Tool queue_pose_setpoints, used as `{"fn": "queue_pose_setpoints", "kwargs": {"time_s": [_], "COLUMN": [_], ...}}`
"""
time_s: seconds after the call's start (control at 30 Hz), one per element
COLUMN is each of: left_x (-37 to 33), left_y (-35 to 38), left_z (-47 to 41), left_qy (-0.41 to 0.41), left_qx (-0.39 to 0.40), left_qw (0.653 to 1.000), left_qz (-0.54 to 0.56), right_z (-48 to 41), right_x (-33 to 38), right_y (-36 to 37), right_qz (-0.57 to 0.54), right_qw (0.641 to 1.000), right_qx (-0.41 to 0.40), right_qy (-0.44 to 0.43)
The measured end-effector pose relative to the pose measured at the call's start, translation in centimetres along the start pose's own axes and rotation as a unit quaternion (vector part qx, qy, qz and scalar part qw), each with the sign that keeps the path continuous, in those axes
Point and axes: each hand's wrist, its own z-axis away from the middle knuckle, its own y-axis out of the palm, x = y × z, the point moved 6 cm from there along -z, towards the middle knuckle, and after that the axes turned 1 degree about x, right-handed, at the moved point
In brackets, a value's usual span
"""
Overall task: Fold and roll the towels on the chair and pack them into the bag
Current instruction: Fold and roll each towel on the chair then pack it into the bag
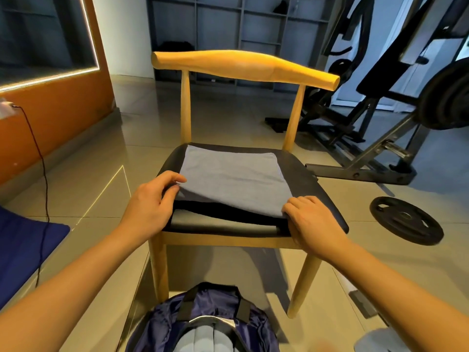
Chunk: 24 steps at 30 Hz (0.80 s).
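I'm at the folding step. My left hand pinches the towel's near left corner and my right hand grips its near right corner, holding that edge raised off the chair seat. Next, I judge, the edge should go to the far side with the corners matched. The bag sits open on the floor, near me.

One head-worn, wide-angle view

The chair is seen from close above and in front, angled forward and down; no second view is given.
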Motion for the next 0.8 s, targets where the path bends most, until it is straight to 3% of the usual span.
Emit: {"fn": "queue_pose_setpoints", "kwargs": {"time_s": [0.07,0.13,0.23,0.4,0.5,0.63,0.8], "left_x": [-0.5,-1.3,-1.8,-2.5,-3.0,-2.3,1.2], "left_y": [-0.5,-1.5,-2.8,-3.6,-3.5,-2.3,1.5], "left_z": [-0.8,-1.7,-2.9,-4.9,-6.7,-10.1,-14.0], "left_qy": [-0.006,-0.012,-0.042,-0.081,-0.079,-0.102,-0.208], "left_qx": [0.011,0.019,0.015,-0.013,-0.011,-0.01,-0.032], "left_qw": [1.0,0.999,0.993,0.974,0.969,0.97,0.952], "left_qz": [0.014,0.038,0.108,0.212,0.236,0.219,0.223], "right_z": [-0.6,-1.4,-2.6,-4.9,-6.1,-7.8,-10.7], "right_x": [-1.4,-2.9,-3.6,-5.2,-6.4,-7.9,-10.1], "right_y": [-1.3,-2.3,-4.4,-5.2,-5.2,-4.2,-0.3], "right_qz": [-0.103,-0.256,-0.408,-0.559,-0.605,-0.651,-0.623], "right_qw": [0.991,0.956,0.902,0.81,0.771,0.723,0.69], "right_qx": [-0.002,0.004,0.022,0.089,0.116,0.087,0.006], "right_qy": [0.081,0.144,0.141,0.154,0.162,0.212,0.368]}}
